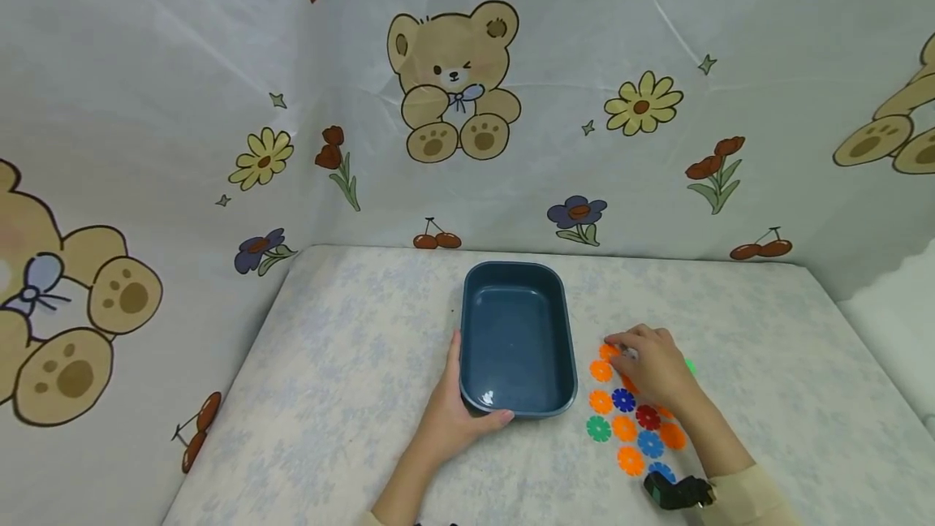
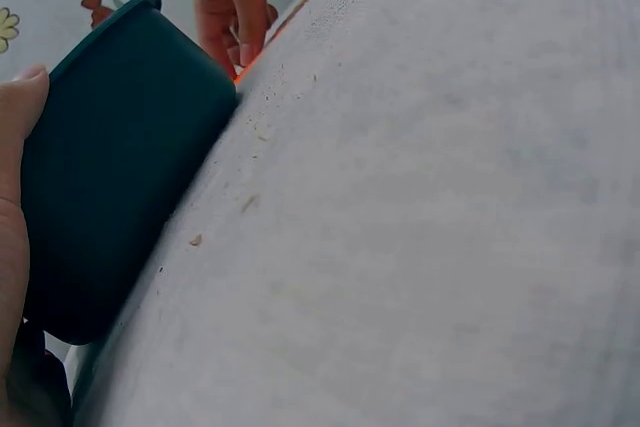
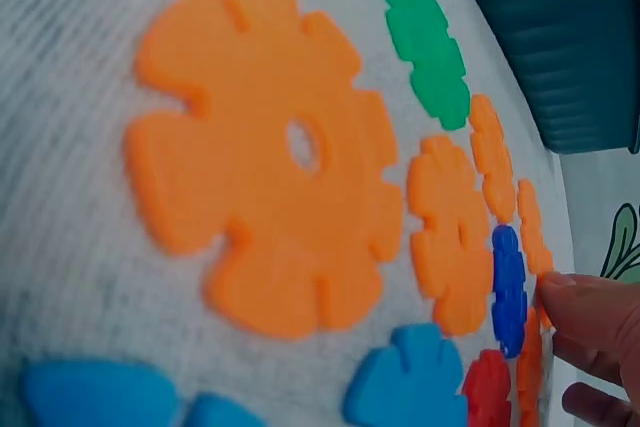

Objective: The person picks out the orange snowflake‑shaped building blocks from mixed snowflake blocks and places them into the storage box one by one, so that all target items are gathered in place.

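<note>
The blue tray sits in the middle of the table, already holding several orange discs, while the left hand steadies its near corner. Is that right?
Not quite. The head view shows the blue tray holding nothing; the discs lie on the table to its right. The left hand does steady its near corner.

Backdrop and surface as I see them from the head view.
Beyond my hands, a pale surface (image 1: 351,364) with a faint blue floral print meets a white cloth backdrop (image 1: 555,47) printed with a winking teddy bear (image 1: 453,79), yellow flowers, tulips and cherries; lighting is soft and even.
</note>
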Demonstrator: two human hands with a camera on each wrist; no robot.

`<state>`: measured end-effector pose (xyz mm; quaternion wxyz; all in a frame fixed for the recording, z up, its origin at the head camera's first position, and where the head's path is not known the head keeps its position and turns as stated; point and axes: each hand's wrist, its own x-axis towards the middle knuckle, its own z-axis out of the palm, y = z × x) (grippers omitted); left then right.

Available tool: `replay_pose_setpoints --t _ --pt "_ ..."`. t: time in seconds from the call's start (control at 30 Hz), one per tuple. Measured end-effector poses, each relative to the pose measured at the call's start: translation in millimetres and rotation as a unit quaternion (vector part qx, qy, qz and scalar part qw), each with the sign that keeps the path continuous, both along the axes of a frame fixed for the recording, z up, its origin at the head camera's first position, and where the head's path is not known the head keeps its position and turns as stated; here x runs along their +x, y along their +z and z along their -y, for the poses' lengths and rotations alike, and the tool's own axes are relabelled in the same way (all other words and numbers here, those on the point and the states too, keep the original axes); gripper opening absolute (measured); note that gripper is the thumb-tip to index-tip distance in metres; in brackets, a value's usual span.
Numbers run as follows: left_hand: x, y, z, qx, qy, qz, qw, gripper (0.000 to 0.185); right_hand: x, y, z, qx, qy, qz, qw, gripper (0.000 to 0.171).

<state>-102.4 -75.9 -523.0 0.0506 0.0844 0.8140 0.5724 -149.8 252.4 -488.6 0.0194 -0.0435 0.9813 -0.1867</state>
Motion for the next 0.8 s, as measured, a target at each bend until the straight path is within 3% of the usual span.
replay_pose_setpoints --t 0.17,0.4,0.6,0.8 --pt "0.3 -1.2 -0.3 -0.009 0.005 -0.008 0.9999 0.131 -0.3 -2.1 -5.6 -0.035 0.005 -0.002 0.999 0.024" --pt "-1.1 -3.6 0.2 -0.015 0.007 -0.015 0.9998 0.131 -0.8 -2.5 -11.1 -0.085 0.028 0.027 0.996 0.024" --pt "-1.4 -4.1 0.1 -0.016 0.009 -0.018 0.9997 0.131 -3.1 0.2 -14.2 -0.102 0.037 0.063 0.992 0.034" --pt "-0.9 -4.1 0.0 -0.014 0.01 -0.018 0.9997 0.131 -4.9 4.3 -12.9 -0.092 0.01 0.105 0.99 0.045"
